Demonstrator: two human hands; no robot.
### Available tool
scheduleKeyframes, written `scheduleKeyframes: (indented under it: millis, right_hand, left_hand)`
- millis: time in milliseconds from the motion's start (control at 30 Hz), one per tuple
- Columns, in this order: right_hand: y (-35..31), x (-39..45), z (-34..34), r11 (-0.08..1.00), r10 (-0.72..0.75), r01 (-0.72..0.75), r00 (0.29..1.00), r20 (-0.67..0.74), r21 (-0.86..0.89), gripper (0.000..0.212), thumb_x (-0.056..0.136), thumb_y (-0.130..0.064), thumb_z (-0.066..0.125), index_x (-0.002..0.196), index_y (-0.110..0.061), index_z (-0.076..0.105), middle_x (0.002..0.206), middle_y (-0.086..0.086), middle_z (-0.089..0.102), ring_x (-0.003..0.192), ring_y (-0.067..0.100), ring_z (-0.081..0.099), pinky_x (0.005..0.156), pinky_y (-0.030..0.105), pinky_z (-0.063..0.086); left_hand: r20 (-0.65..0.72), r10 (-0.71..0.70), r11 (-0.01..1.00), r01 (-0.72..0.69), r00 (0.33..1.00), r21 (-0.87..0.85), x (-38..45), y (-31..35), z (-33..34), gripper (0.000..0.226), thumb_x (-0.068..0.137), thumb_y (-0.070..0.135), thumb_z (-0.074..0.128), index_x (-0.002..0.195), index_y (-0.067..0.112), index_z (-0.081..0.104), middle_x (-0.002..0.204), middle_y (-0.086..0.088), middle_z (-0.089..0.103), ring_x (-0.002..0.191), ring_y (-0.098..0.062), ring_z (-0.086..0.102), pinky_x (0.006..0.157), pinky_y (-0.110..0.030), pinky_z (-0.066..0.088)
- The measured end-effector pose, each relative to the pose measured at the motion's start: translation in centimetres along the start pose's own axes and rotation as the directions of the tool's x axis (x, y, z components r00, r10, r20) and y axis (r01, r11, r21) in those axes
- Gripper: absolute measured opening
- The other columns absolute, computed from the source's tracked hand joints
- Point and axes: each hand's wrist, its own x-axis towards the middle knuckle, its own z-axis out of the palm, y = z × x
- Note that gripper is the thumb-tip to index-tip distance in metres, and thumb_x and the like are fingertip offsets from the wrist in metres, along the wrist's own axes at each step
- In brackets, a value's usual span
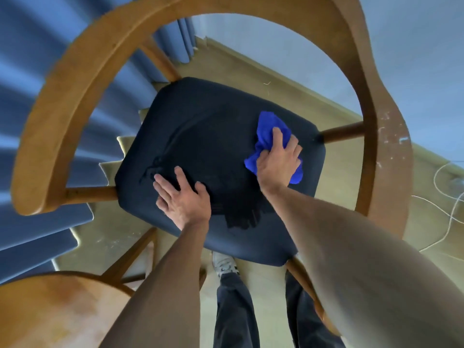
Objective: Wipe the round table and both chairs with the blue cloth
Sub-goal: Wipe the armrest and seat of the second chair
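Note:
A wooden chair with a curved backrest (82, 79) and a dark navy seat cushion (208, 126) fills the middle of the head view. My right hand (278, 164) presses the crumpled blue cloth (270, 129) onto the right side of the cushion, fingers bunched over it. My left hand (183, 199) lies flat on the near left part of the cushion, fingers spread, holding nothing. The round wooden table (50, 312) shows at the bottom left corner.
Blue curtains (32, 46) hang at the left behind the chair. A pale wall (414, 46) runs along the right, with white cables (449, 197) on the beige floor below it. My legs and one shoe (224, 263) stand in front of the chair.

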Motion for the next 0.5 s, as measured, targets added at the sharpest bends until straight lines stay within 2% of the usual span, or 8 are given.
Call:
scheduleKeyframes:
  millis: [67,133,200,267,333,500]
  right_hand:
    - [0.3,3.4,-0.7,0.994,0.109,-0.108,0.993,-0.054,0.027,0.055,0.093,-0.015,0.047,0.146,-0.027,0.037,0.153,0.014,0.029,0.132,0.035,0.033,0.101,0.052,0.035]
    - [1.4,6.0,-1.4,0.964,0.262,-0.256,0.961,-0.088,0.074,0.053,0.097,-0.021,0.043,0.148,-0.029,0.033,0.154,0.013,0.027,0.136,0.036,0.031,0.106,0.053,0.034]
    - [1.9,7.1,-1.6,0.921,0.386,-0.375,0.916,-0.108,0.106,0.051,0.098,-0.027,0.041,0.148,-0.029,0.032,0.153,0.013,0.028,0.136,0.036,0.031,0.106,0.053,0.035]
    - [1.6,7.1,-1.3,0.901,0.430,-0.415,0.895,-0.121,0.127,0.051,0.098,-0.033,0.039,0.148,-0.028,0.032,0.151,0.012,0.030,0.134,0.037,0.034,0.105,0.052,0.037]
    - [0.8,7.1,-0.9,0.897,0.439,-0.426,0.890,-0.124,0.122,0.055,0.096,-0.040,0.038,0.149,-0.026,0.031,0.149,0.015,0.032,0.130,0.038,0.037,0.104,0.050,0.039]
    - [-2.6,8.0,-0.8,0.927,0.375,-0.374,0.921,-0.106,0.031,0.060,0.095,-0.044,0.039,0.149,-0.019,0.031,0.141,0.024,0.040,0.127,0.040,0.042,0.104,0.047,0.038]
  left_hand:
    - [-0.017,-0.207,0.975,0.205,0.978,-0.082,0.9,-0.7,-0.2,0.062,0.099,0.039,0.038,0.155,0.023,0.018,0.161,-0.024,0.002,0.149,-0.038,0.006,0.112,-0.052,0.018]
    - [-0.014,-0.423,0.896,0.416,0.906,-0.155,1.6,-2.2,-0.3,0.064,0.098,0.038,0.039,0.154,0.018,0.017,0.161,-0.025,0.005,0.147,-0.039,0.010,0.112,-0.054,0.020]
    - [0.002,-0.545,0.816,0.532,0.838,-0.226,2.0,-3.9,-0.3,0.067,0.097,0.043,0.040,0.152,0.013,0.018,0.156,-0.026,0.017,0.140,-0.044,0.024,0.105,-0.058,0.030]
    - [0.026,-0.553,0.797,0.538,0.833,-0.274,1.8,-4.9,-0.2,0.070,0.095,0.049,0.038,0.151,0.013,0.018,0.144,-0.027,0.031,0.121,-0.049,0.042,0.091,-0.058,0.039]
    - [0.029,-0.516,0.815,0.501,0.856,-0.292,1.5,-5.3,-0.2,0.071,0.095,0.053,0.036,0.152,0.014,0.017,0.138,-0.026,0.036,0.109,-0.052,0.049,0.084,-0.057,0.042]
    - [0.006,-0.489,0.824,0.464,0.872,-0.325,2.0,-6.0,0.2,0.078,0.090,0.064,0.025,0.152,0.017,0.019,0.141,-0.024,0.036,0.107,-0.050,0.051,0.091,-0.057,0.045]
